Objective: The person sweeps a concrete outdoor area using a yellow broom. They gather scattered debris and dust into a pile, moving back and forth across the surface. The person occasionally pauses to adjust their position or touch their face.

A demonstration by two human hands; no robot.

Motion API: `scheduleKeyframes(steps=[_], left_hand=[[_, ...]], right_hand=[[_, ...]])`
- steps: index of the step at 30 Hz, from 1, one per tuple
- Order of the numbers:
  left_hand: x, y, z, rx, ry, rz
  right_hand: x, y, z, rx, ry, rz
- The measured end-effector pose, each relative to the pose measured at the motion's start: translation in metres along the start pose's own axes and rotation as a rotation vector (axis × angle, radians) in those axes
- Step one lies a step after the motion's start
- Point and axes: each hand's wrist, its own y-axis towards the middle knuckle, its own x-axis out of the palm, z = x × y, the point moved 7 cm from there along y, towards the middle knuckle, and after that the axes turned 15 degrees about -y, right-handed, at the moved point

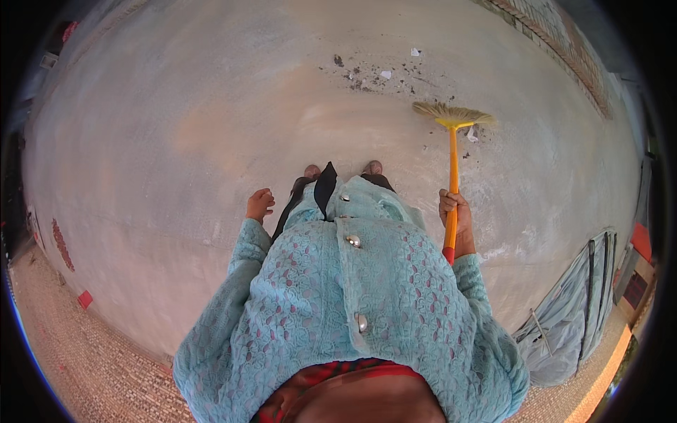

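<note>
plainly, the biggest thing before me is the broad grey concrete floor [211, 127], smudged with tan stains. off to the person's right lies a crumpled grey-blue sheet with dark bands [564, 307]. the person stands in a pale turquoise openwork knit cardigan with round shiny buttons [303, 282], looking down over the floor.

next in size is the long broom with an orange handle, a red near end, a yellow collar and straw-coloured bristles [453, 162]. it lies ahead of the person's right side, its long axis running away from the body, almost straight forward. the bristles fan out crosswise at the far end; whether they touch the floor or ride just above it, i cannot tell.

beyond that fan, ahead of it and over to the left, is a loose patch of dark crumbly debris [363, 86]. to my eye, this is the relation that counts: the handle points a little right of the patch, so the bristles sit beside and short of most of it.

the right hand [456, 208] is wrapped around the handle near its lower part, well back from the bristles. the left hand [260, 204] hangs on the far side of the body, fingers loosely curled, nothing visible in it, well apart from the broom.

smallest are the thin white scraps: one in the patch [386, 74], one past it [415, 52], one just beside the bristles' right part [472, 134].
</note>
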Motion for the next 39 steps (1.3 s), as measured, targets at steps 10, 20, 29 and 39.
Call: scheduleKeyframes(steps=[10,20,29,39], left_hand=[[-0.01,-0.007,-0.019,-0.071,0.003,-0.007],[-0.016,-0.032,0.014,0.052,-0.063,0.107],[-0.025,-0.024,-0.036,-0.094,-0.086,0.09],[-0.032,-0.026,-0.038,-0.063,-0.135,0.152]], right_hand=[[0.055,0.027,0.08,0.378,-0.227,-0.296],[-0.017,0.138,0.089,0.499,0.012,-0.174],[-0.03,0.084,-0.016,0.051,-0.205,0.131],[0.068,0.032,0.036,0.161,-0.348,-0.115]])
